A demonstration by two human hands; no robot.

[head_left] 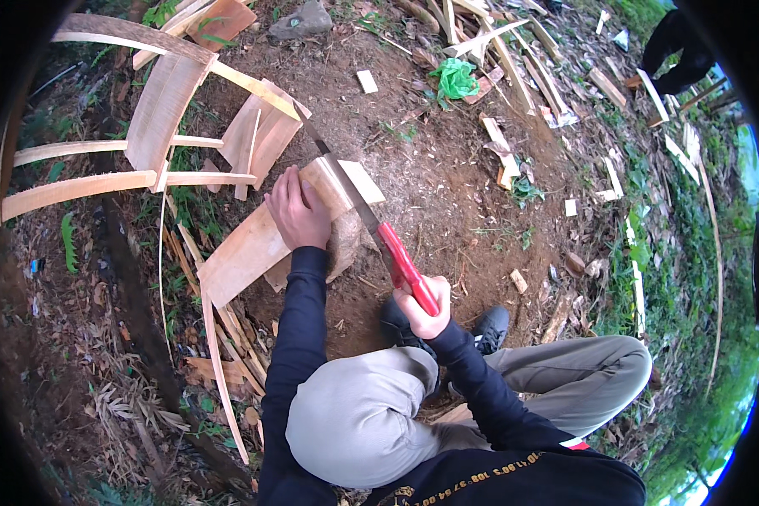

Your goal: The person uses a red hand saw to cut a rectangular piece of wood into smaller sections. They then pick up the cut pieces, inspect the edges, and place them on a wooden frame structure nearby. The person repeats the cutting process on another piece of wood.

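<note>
A curved pale wooden slat (244,253) lies slanted across a rock (344,240) on bare earth. My left hand (297,211) presses flat on the slat near its upper end. My right hand (426,312) grips the red handle of a hand saw (354,198). The saw's blade crosses the slat's upper end just right of my left hand, its tip pointing up and left. I squat, with my grey-trousered knees and a black shoe below the saw.
More curved wooden slats (156,114) are stacked at the upper left. Offcuts and strips (502,152) litter the soil to the right, beside a green plastic bag (455,78). A grey stone (302,21) sits at the top. Another person's dark-clothed leg (675,46) shows at the upper right.
</note>
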